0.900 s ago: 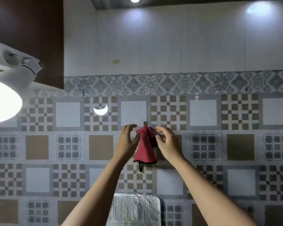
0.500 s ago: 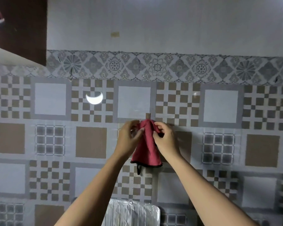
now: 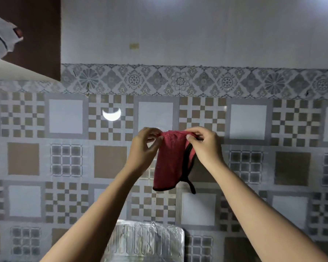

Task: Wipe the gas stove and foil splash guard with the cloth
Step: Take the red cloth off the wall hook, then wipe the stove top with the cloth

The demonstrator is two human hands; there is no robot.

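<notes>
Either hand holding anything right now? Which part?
Both. The left hand and right hand pinch the red cloth at its top edge, one at each end; the rest hangs free.

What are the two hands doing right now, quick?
Left hand: pinching the top edge of the red cloth.
Right hand: pinching the same cloth's top edge.

The red cloth [image 3: 170, 157], edged in black, hangs limp from its top edge, pinched by the left hand [image 3: 143, 148] and right hand [image 3: 205, 146], above the upright ribbed foil splash guard [image 3: 146, 241].
</notes>
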